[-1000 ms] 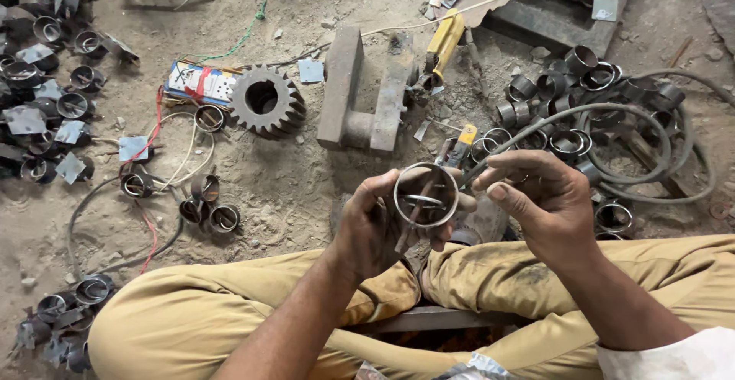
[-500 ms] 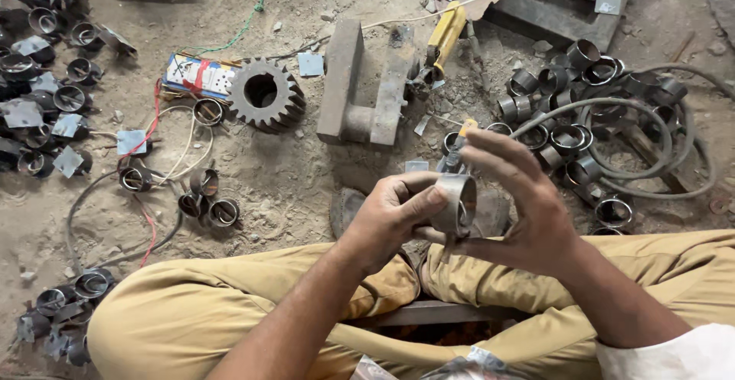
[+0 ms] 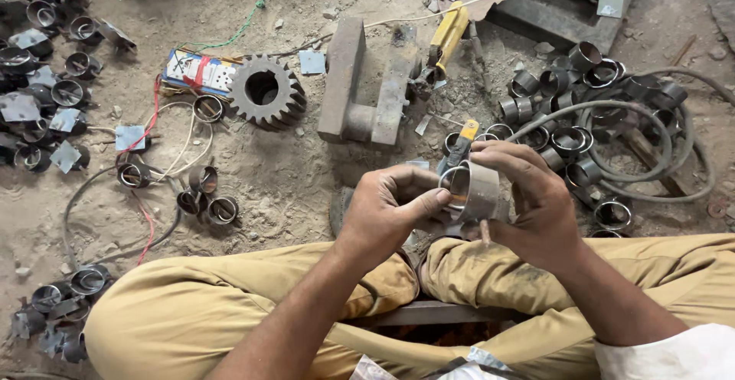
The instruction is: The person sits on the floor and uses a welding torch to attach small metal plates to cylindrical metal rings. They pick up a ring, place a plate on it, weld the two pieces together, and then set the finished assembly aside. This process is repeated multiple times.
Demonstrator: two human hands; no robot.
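Both hands hold a short grey metal ring (image 3: 476,190) just above my crossed legs in tan trousers. My left hand (image 3: 387,210) pinches its left rim, thumb pressed along the edge. My right hand (image 3: 536,200) wraps over the top and right side of the ring, fingers curled around it. The ring is turned on its side, its open end facing left. What lies inside the ring is hidden.
Several similar metal rings (image 3: 570,93) lie in a pile at the right with a grey hose (image 3: 658,131). A large gear (image 3: 266,91), a steel block fixture (image 3: 366,81), a yellow-handled tool (image 3: 448,31) and more rings (image 3: 46,81) lie on the dusty ground.
The ring has turned from facing the camera to lying on its side. My right hand has closed over its top, and both hands have shifted slightly right.
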